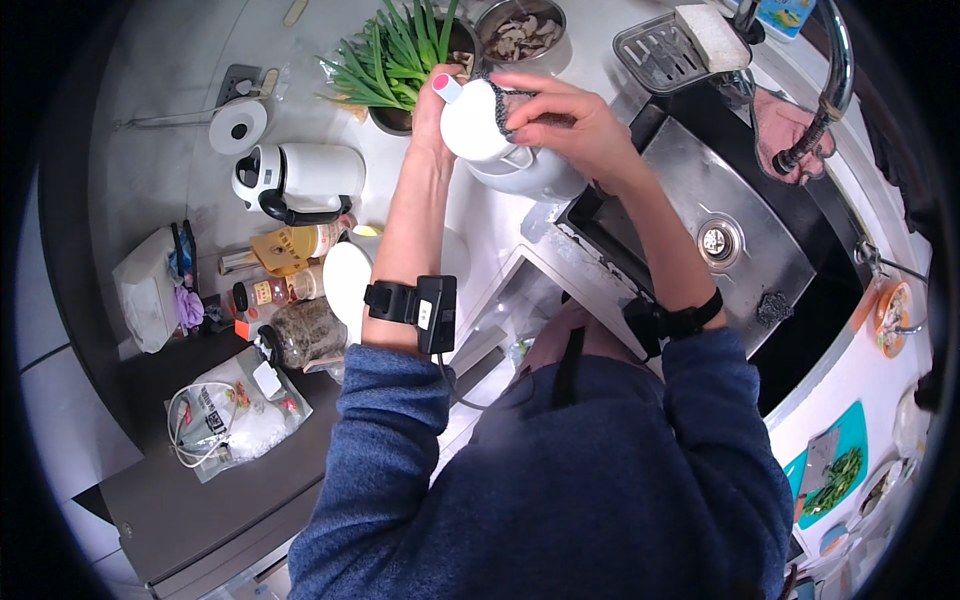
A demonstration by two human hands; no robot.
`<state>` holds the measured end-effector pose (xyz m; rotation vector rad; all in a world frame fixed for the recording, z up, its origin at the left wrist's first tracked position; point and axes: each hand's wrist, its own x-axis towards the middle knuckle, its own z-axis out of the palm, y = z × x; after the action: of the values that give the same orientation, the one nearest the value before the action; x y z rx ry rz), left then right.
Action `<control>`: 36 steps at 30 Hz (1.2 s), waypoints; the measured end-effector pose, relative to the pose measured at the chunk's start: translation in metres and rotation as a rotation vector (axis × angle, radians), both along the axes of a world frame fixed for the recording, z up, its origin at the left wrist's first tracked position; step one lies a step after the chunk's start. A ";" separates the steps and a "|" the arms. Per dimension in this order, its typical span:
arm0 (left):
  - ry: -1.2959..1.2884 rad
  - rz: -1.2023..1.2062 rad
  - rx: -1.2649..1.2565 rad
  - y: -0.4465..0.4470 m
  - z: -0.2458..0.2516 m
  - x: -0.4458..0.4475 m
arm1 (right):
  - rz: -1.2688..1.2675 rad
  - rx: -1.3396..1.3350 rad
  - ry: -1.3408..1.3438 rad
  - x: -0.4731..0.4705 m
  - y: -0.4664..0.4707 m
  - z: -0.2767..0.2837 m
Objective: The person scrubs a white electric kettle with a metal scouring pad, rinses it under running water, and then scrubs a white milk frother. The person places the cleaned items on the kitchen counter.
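Observation:
A white rounded container (517,174) with a white top (472,124) is tilted between my hands at the sink's left edge. A short spout-like part with a pink end (445,86) sticks out from its top. My left hand (429,112) grips the far left side, its fingers mostly hidden behind the container. My right hand (574,124) holds a dark grey mesh scouring cloth (504,94) against the upper side, fingertips bent over it. Just beyond are green scallions (401,60) in a metal pot and a steel pot of sliced mushrooms (529,37).
The steel sink (675,187) lies right, with a scouring pad (774,308), curved faucet (840,75) and pink cloth (787,135). A white electric kettle (322,176), jars (304,330) and a plastic bag (240,412) stand left. A knife (820,457) rests on a teal cutting board (851,435).

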<state>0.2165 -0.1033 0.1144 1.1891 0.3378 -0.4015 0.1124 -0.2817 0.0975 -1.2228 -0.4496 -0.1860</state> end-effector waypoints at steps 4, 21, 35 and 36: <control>0.011 0.001 0.051 0.000 0.002 -0.002 | -0.088 0.159 0.380 0.002 0.004 -0.007; 0.029 -0.014 0.011 0.000 0.000 0.002 | -0.059 -0.022 0.183 0.004 0.006 0.001; 0.022 0.092 -0.066 -0.009 -0.003 -0.008 | -0.562 -0.458 0.122 0.006 0.026 0.046; 0.008 0.093 -0.082 -0.009 -0.004 -0.007 | -0.574 -0.459 0.196 0.001 0.029 0.049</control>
<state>0.2096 -0.1119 0.1104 1.0883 0.3785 -0.3365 0.1138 -0.2531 0.1464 -1.7862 0.0500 -0.4642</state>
